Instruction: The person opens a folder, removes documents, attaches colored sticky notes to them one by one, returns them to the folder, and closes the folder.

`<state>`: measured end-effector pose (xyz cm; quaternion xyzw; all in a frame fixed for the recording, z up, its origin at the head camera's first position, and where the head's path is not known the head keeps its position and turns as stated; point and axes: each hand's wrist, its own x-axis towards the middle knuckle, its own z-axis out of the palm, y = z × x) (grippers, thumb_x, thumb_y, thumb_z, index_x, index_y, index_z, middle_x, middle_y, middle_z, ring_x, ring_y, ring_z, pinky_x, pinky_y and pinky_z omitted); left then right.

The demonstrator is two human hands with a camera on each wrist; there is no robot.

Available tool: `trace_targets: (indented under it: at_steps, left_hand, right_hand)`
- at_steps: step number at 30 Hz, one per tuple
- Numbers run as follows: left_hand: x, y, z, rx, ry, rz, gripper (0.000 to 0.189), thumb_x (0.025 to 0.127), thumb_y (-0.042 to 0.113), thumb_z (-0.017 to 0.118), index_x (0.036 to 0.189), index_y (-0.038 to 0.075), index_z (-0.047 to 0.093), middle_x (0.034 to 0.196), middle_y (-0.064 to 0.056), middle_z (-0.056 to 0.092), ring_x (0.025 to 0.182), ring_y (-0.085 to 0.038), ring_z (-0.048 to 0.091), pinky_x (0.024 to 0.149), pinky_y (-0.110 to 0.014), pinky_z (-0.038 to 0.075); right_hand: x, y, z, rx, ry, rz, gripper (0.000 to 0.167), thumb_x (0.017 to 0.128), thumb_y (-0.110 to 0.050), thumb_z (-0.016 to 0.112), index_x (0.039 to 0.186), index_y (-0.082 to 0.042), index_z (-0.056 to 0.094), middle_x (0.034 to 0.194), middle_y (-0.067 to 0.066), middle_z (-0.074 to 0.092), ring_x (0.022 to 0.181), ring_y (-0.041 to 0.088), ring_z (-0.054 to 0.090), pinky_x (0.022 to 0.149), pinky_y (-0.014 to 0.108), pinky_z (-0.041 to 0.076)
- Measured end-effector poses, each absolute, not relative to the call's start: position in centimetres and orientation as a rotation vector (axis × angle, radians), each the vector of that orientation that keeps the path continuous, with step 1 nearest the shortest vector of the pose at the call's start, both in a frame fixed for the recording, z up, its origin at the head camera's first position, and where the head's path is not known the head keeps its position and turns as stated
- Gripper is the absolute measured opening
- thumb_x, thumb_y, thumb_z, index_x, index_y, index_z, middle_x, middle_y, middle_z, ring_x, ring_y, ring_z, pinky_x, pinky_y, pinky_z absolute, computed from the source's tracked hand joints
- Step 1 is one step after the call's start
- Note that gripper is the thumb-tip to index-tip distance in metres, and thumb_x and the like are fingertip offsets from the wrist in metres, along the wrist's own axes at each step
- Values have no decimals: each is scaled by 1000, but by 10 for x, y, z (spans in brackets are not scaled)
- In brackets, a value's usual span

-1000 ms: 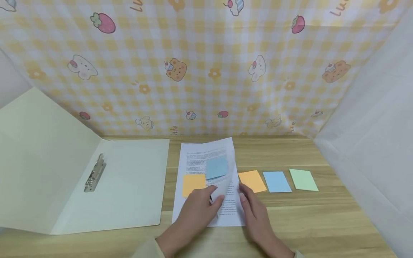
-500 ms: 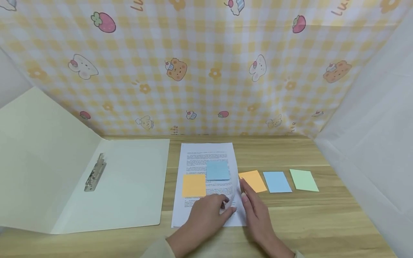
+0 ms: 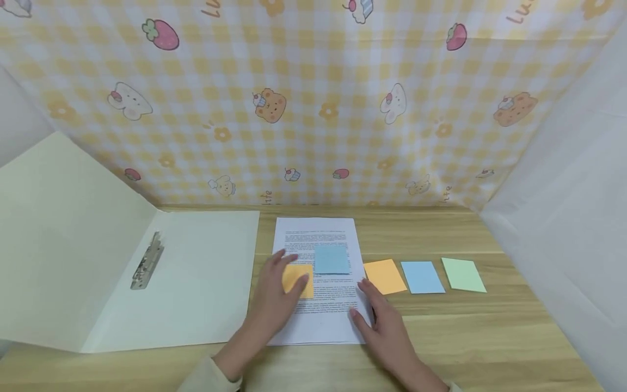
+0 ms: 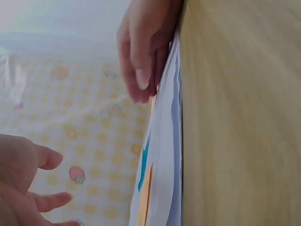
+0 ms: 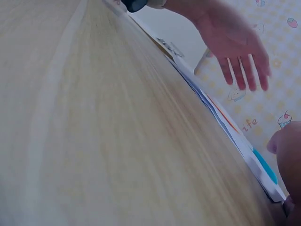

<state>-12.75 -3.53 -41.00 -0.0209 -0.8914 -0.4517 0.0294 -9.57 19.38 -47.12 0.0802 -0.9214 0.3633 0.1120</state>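
Observation:
A stack of printed papers (image 3: 318,328) lies in the middle of the wooden table, an orange sticky note (image 3: 295,273) and a blue sticky note (image 3: 331,259) on its top sheet. Over the left part of the stack, my left hand (image 3: 271,296) spreads its fingers and partly covers the orange note. From the right wrist view, this hand (image 5: 235,40) appears raised above the sheets with straight fingers. My right hand (image 3: 389,331) is at the stack's right edge, fingers extended, its thumb over the margin. The left wrist view shows slightly separated sheet edges (image 4: 162,150).
An open white folder (image 3: 210,272) with a metal clip (image 3: 147,262) lies left of the papers, its cover raised. To the right sit an orange pad (image 3: 385,276), a blue pad (image 3: 423,277) and a green pad (image 3: 463,275). A checkered cloth (image 3: 323,141) hangs behind.
The lifted top sheet has come down flat. My left hand has let go of it and moved left over the orange note; my right thumb has spread away from its fingers.

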Motion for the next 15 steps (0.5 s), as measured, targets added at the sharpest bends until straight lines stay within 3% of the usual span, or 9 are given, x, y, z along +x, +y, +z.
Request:
trace_targets:
  at_steps: [4, 8, 15]
  left_hand:
    - [-134, -55, -407, 46, -2730, -1623, 63, 101, 31, 60, 154, 6, 37, 165, -24, 25, 152, -50, 22, 117, -71, 26]
    - [-141, -67, -406, 179, -2712, -1879, 74, 102, 35, 55, 159, 2, 21, 167, -27, 16, 153, -51, 15, 118, -70, 23]
    - [-146, -74, -400, 302, -2728, -2056, 84, 102, 43, 52, 161, 2, 8, 167, -29, 10, 154, -52, 13, 121, -68, 18]
  right_hand:
    - [-95, 193, -472, 242, -2753, 1011, 59, 88, -21, 79, 141, -7, 58, 153, 12, 53, 144, 34, 48, 112, 54, 44]
    - [-93, 192, -471, 268, -2798, 913, 58, 88, -24, 79, 141, -8, 60, 153, 10, 53, 145, 34, 47, 113, 54, 43]
    - [-90, 192, -469, 406, -2837, 658, 45, 95, -27, 70, 136, -8, 64, 150, 11, 56, 146, 33, 45, 112, 52, 45]
